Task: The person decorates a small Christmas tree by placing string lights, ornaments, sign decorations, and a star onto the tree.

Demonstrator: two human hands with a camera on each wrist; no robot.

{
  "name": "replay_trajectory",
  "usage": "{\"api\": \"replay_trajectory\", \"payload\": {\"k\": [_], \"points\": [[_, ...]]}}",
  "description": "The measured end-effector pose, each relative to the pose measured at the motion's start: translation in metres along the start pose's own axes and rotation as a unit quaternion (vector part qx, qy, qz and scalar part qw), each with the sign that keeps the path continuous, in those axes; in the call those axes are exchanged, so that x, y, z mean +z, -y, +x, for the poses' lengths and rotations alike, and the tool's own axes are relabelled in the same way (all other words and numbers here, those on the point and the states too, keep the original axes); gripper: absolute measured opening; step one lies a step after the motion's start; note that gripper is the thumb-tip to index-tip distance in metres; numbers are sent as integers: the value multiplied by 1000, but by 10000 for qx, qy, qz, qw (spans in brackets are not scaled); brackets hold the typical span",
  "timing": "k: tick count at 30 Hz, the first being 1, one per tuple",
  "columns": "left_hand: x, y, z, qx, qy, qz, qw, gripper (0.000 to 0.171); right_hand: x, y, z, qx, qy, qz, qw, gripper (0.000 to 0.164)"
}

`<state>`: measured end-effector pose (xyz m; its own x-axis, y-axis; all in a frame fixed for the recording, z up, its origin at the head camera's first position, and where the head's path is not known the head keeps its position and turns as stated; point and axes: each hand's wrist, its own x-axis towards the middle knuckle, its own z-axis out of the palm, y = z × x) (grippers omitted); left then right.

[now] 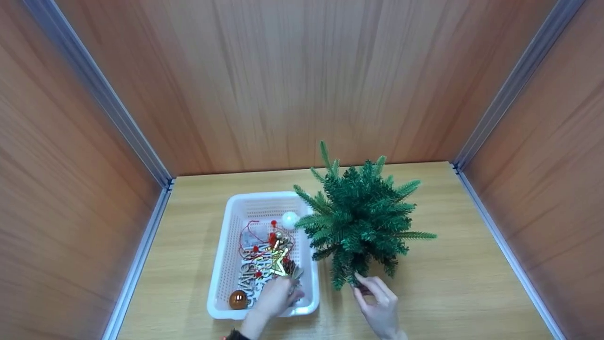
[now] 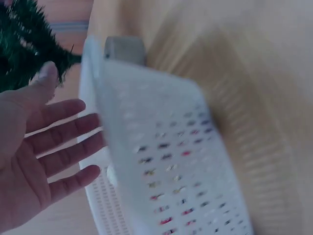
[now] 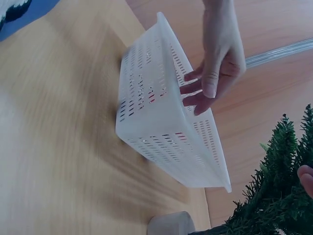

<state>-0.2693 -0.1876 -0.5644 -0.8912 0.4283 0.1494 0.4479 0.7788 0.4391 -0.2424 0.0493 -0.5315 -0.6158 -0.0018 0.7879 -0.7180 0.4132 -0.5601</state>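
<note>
My left hand (image 1: pixel 278 295) is over the near right part of a white perforated basket (image 1: pixel 217 278), its fingers loosely spread with nothing held. Beneath and beyond it in the basket lie a gold star (image 1: pixel 279 260), a pine cone (image 1: pixel 289 267), silvery letters (image 1: pixel 247 276) and red string with red beads (image 1: pixel 255 249). To the right stands a small artificial Christmas tree (image 1: pixel 361 212). My right hand (image 1: pixel 380 304) pinches a low front branch tip of it between thumb and index finger; only a fingertip (image 3: pixel 306 180) shows in the right wrist view.
An amber ball (image 1: pixel 238 299) sits in the basket's near left corner, a white ball (image 1: pixel 289 220) at its far right. The tree's grey base (image 3: pixel 168 225) stands beside the basket on the wooden table (image 1: pixel 448 274). Wooden panels (image 1: pixel 302 85) enclose the back and both sides.
</note>
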Motion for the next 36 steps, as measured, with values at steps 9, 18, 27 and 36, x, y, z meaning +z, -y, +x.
{"api": "replay_trajectory", "payload": {"k": [9,18,27,36], "points": [[-17,49,43,-1336,-251,681,9884,36,-2,3,3,-120,57,-42,9999,40],[2,79,53,-2405,209,545,9689,52,1,-17,-10,-137,91,-10,9999,41],[10,86,54,-3033,985,417,9469,44,4,-21,-13,-148,65,-143,9998,40],[14,91,54,-2575,487,515,9637,8,0,-11,-8,-90,22,-188,9998,41]]}}
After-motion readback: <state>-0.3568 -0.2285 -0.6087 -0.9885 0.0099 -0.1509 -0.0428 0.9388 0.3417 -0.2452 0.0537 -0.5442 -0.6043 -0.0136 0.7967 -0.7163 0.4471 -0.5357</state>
